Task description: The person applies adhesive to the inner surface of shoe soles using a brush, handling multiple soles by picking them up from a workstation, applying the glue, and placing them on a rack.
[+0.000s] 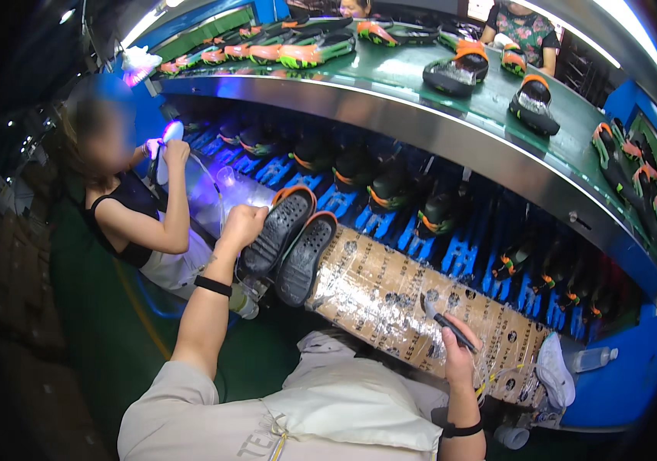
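Two black shoes (305,260) with orange edging rest side by side at the left end of a tape-covered cardboard surface, their dark dotted faces toward me. My left hand (244,225) is closed at the far end of the left-hand shoe (281,227) and grips its edge; the fingertips are partly hidden. Over the right part of the cardboard, my right hand (463,344) is wrapped round the black handle of a small tool (451,326). Its short, curved metal head points away from me; its exact kind is unclear.
The cardboard-covered bench (390,296) runs before me. Behind it, several shoes hang by blue holders (336,201) under a green conveyor (390,65) carrying more shoes. A seated person (144,207) at left handles a lit white sole. A white shoe (553,370) and bottle (594,359) are right.
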### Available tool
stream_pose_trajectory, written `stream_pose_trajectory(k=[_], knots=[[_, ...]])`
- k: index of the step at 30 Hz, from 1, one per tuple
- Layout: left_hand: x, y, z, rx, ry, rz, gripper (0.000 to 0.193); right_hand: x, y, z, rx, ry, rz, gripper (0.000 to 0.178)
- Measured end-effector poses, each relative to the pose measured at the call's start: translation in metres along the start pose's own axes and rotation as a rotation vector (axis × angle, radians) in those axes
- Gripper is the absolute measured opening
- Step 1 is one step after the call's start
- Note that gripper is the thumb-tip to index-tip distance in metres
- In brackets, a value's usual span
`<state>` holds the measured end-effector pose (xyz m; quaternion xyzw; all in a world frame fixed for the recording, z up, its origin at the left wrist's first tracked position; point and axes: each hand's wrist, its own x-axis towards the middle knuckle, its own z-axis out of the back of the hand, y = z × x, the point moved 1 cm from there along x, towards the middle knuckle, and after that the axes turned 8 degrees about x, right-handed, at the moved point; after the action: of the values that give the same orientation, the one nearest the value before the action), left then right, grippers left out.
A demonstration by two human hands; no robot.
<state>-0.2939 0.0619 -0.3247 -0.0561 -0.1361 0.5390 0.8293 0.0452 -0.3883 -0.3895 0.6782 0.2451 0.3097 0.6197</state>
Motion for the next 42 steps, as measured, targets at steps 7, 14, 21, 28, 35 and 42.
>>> stream_pose_trajectory(k=[7,14,21,28,35,42], knots=[[0.089,-0.144,0.128,-0.228,-0.791,-0.672,0.022,-0.002,0.019,0.001,-0.032,-0.039,-0.029,0.033],[0.227,-0.188,0.197,0.378,-0.422,-0.656,0.037,-0.006,0.029,0.01,-0.101,-0.071,0.087,0.034],[0.228,-0.18,0.243,-0.193,-0.317,-0.273,0.042,-0.01,0.031,0.016,-0.059,-0.136,0.018,0.033],[0.212,-0.158,0.174,-0.301,-0.236,-0.317,0.058,-0.005,0.018,0.013,-0.053,-0.216,0.099,0.027],[0.078,-0.178,0.079,-1.65,0.096,-0.085,0.027,0.003,0.025,0.011,0.347,-0.272,-0.007,0.028],[-0.084,-0.207,-0.06,-2.015,0.87,-0.005,0.048,0.017,0.049,-0.021,0.449,-0.132,-0.034,0.034]])
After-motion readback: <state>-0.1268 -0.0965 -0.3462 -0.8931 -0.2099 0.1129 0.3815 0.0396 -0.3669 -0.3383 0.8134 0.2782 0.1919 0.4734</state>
